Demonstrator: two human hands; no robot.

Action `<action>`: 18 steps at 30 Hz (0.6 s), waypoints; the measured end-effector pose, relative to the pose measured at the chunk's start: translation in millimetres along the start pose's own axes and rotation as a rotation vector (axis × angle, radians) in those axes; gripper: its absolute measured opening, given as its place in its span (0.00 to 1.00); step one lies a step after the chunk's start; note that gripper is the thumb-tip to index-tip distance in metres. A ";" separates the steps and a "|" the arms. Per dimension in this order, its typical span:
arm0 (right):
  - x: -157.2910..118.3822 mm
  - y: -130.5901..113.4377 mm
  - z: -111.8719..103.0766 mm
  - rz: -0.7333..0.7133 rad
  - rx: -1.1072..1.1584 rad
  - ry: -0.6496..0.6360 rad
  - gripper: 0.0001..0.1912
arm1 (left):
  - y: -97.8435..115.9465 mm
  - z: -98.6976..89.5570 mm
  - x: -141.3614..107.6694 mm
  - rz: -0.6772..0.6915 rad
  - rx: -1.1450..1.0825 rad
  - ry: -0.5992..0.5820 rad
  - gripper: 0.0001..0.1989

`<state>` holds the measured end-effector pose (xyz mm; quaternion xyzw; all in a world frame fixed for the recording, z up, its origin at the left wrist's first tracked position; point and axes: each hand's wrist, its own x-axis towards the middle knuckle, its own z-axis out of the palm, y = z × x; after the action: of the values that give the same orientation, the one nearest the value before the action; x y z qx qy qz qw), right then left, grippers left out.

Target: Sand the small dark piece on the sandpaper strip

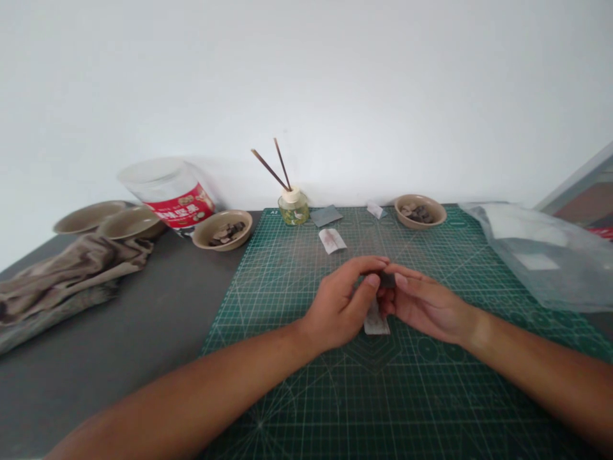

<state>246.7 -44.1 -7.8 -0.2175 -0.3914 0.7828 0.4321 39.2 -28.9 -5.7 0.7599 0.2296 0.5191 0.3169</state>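
Note:
My left hand (342, 303) and my right hand (426, 300) meet above the green cutting mat (306, 396). Between their fingertips is a small dark flat piece (387, 280), pinched from both sides. Part of it is hidden by the fingers. Just below the hands, a whitish paper piece (376, 322) lies on the mat, its upper end covered by my fingers. Farther back on the mat are a stained white paper piece (332, 241) and a grey sheet (326, 216).
Bowls of small dark pieces stand at back left (223, 230) and back right (420, 211). A reed diffuser (294, 207), a red-labelled jar (167, 191), two more bowls (90, 217), a brown cloth (67, 275) and a clear plastic bag (550, 255) surround the work area.

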 end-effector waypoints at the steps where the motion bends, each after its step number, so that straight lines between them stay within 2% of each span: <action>1: 0.4 0.1 -0.1 -0.005 0.001 0.001 0.14 | -0.8 -0.8 -0.5 0.018 0.016 -0.005 0.12; 8: 1.4 0.7 1.2 0.003 0.003 0.012 0.14 | -1.3 -3.4 -0.6 0.023 0.057 -0.021 0.16; 18: 1.6 2.2 4.5 0.006 0.010 0.013 0.15 | -0.9 -3.1 0.1 0.055 0.091 -0.024 0.14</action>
<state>241.7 -45.4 -6.9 -0.2216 -0.3842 0.7847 0.4331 36.3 -27.4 -5.4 0.7857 0.2283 0.5073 0.2706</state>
